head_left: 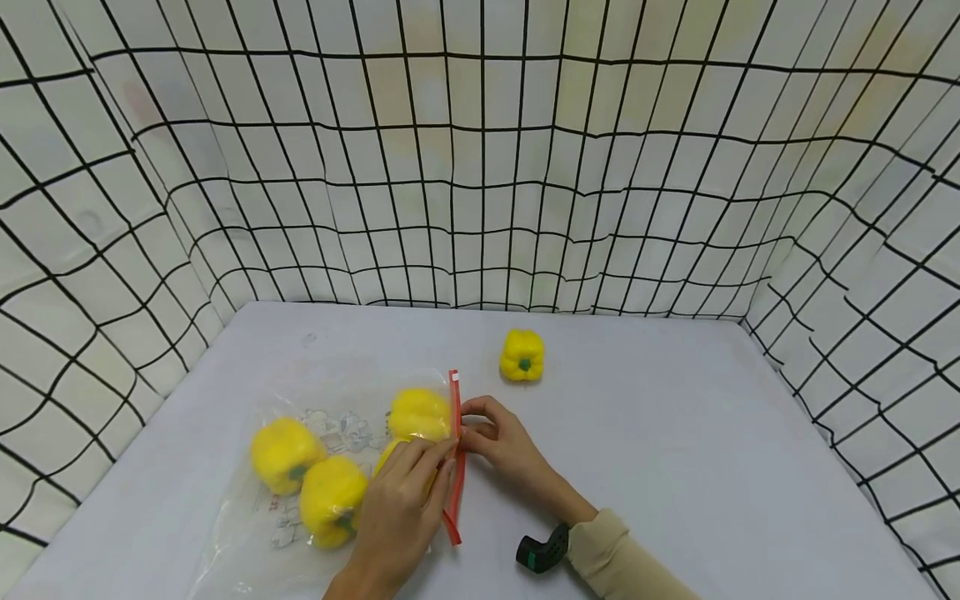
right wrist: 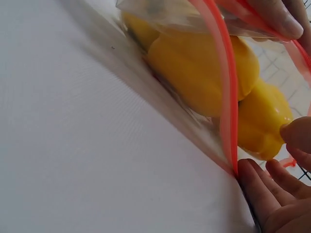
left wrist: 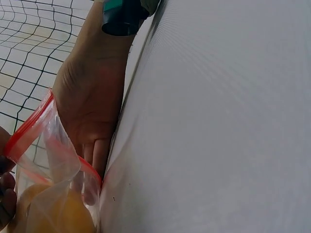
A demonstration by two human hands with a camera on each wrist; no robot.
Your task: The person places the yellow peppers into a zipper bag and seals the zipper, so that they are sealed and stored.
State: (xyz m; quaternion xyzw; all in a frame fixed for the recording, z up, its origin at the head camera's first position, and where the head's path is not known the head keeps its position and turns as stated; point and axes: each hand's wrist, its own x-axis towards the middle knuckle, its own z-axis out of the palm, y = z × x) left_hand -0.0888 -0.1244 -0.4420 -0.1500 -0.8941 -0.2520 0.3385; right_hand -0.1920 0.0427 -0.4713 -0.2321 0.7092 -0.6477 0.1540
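A clear plastic zip bag lies on its side with several yellow bell peppers inside. Its red zip edge faces right. My left hand lies over the bag and pinches the upper part of its mouth; its fingertips show at the red strip in the right wrist view. At that mouth is my right hand, its fingers partly inside. The right wrist view shows the right thumb against the nearest pepper, other fingers stretched out low beside the red strip.
Another yellow bell pepper sits on the white table beyond the right hand. Black netting over white sheeting walls the back and sides. A dark device is strapped at the right wrist, by a beige sleeve.
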